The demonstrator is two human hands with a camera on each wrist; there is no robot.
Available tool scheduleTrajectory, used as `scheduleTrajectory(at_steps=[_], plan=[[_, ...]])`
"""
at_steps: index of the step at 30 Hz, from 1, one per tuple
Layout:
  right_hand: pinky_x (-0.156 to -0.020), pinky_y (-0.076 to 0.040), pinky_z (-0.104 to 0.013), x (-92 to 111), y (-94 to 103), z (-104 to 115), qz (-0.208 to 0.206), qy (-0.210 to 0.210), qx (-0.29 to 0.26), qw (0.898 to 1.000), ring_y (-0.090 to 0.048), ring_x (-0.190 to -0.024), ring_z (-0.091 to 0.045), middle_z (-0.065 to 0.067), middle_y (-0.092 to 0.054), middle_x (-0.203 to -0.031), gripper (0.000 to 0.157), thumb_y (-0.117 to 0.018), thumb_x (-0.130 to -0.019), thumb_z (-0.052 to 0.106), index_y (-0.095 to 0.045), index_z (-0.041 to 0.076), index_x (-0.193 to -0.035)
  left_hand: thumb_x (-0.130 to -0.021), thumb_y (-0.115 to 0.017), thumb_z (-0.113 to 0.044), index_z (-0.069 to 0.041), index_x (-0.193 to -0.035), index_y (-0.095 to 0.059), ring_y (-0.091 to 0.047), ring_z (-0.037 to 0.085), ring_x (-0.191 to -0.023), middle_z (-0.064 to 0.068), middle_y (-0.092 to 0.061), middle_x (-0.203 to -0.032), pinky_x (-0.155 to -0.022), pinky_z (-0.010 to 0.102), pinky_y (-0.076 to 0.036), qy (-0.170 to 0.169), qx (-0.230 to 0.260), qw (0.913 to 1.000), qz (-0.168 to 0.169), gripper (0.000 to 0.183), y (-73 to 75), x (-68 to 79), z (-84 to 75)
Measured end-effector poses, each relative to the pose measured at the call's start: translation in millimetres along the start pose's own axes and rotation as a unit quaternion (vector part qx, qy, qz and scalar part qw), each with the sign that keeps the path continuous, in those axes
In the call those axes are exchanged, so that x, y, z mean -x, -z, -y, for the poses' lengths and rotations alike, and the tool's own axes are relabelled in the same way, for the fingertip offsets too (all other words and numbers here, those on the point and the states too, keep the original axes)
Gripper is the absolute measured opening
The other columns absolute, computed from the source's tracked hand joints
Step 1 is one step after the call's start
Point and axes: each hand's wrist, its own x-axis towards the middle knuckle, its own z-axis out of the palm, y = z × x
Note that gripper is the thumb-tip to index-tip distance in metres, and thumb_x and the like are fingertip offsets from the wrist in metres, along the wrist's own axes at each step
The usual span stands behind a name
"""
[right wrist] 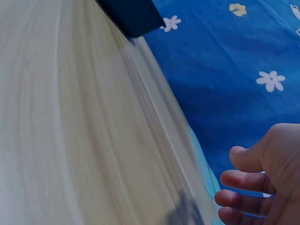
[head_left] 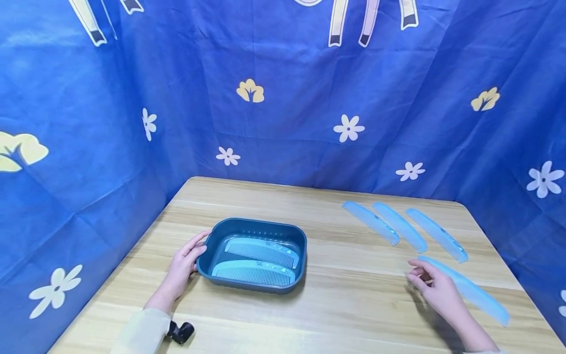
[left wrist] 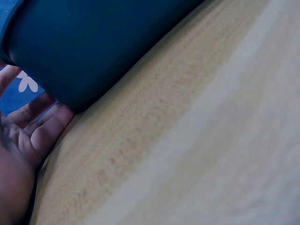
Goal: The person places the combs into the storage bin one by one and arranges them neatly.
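Observation:
My left hand [head_left: 181, 265] holds the left end of a dark blue plastic basket [head_left: 302, 246], thumb and fingers against its rim and side. In the left wrist view, fingers [left wrist: 51, 124] touch the lower corner of the basket [left wrist: 93, 51]. Inside lie two light blue combs, an upper comb [head_left: 261, 251] and a lower comb [head_left: 254, 273]. My right hand [head_left: 435, 290] hovers over the table with loosely bent fingers and nothing between them. Just beside it lies another light blue comb [head_left: 477, 294], partly hidden by the hand.
Three more light blue combs lie at the back right: a left comb [head_left: 371, 222], a middle comb [head_left: 401, 227] and a right comb [head_left: 438, 235]. A blue patterned curtain [head_left: 287, 123] surrounds the wooden table [head_left: 336, 305]. A black wrist mount [head_left: 181, 333] sits by the left sleeve.

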Motion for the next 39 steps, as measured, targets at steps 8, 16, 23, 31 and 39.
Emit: scheduleTrajectory(at_steps=[8,16,23,31,39], plan=[[-0.058,-0.046,-0.022,7.7,18.5,-21.5,-0.004,-0.047,0.027,0.999,-0.054,-0.070,0.001,-0.003,-0.063,-0.087,0.035,-0.066,-0.087,0.015,-0.058,0.001,-0.119,-0.097,-0.050,-0.024,-0.011,-0.140,-0.041,-0.059,0.012,-0.086,0.014,-0.048,-0.115,-0.063,0.029,-0.054,-0.002,-0.003,1.0000,0.000,0.046,0.1,0.2,-0.1],[-0.055,-0.042,-0.015,16.9,39.8,-48.2,-0.046,-0.049,0.047,0.997,-0.049,-0.068,0.008,-0.009,-0.063,-0.083,0.032,-0.065,-0.087,0.012,-0.059,-0.004,-0.114,-0.098,-0.049,-0.024,-0.012,-0.141,-0.041,-0.058,0.010,-0.089,0.005,-0.051,-0.114,-0.065,0.029,-0.054,0.004,-0.007,1.0000,-0.004,0.045,1.7,0.8,-0.8],[-0.055,-0.038,-0.011,21.7,57.9,-69.1,-0.058,-0.061,0.063,0.994,-0.045,-0.068,0.013,-0.018,-0.063,-0.086,0.032,-0.063,-0.088,0.011,-0.057,-0.009,-0.113,-0.097,-0.049,-0.024,-0.011,-0.141,-0.041,-0.057,0.010,-0.091,0.005,-0.051,-0.114,-0.065,0.029,-0.054,-0.001,-0.007,1.0000,-0.001,0.046,-0.1,0.3,-2.4],[-0.060,-0.048,-0.047,17.2,72.0,-92.2,-0.015,-0.087,0.122,0.989,-0.060,-0.078,-0.041,-0.033,-0.057,-0.099,0.041,-0.064,-0.088,0.014,-0.051,-0.012,-0.117,-0.098,-0.049,-0.024,-0.011,-0.141,-0.040,-0.057,0.010,-0.093,0.005,-0.050,-0.116,-0.066,0.029,-0.054,0.002,-0.007,1.0000,0.002,0.047,-0.5,-0.1,-1.7],[-0.065,-0.043,-0.055,16.6,74.5,-103.6,-0.021,-0.063,0.151,0.986,-0.057,-0.081,-0.048,-0.035,-0.056,-0.097,0.038,-0.068,-0.081,0.004,-0.054,-0.013,-0.112,-0.097,-0.049,-0.024,-0.010,-0.140,-0.041,-0.059,0.011,-0.091,0.008,-0.051,-0.114,-0.065,0.029,-0.054,-0.003,0.000,1.0000,0.005,0.046,0.5,-0.4,-1.6]])
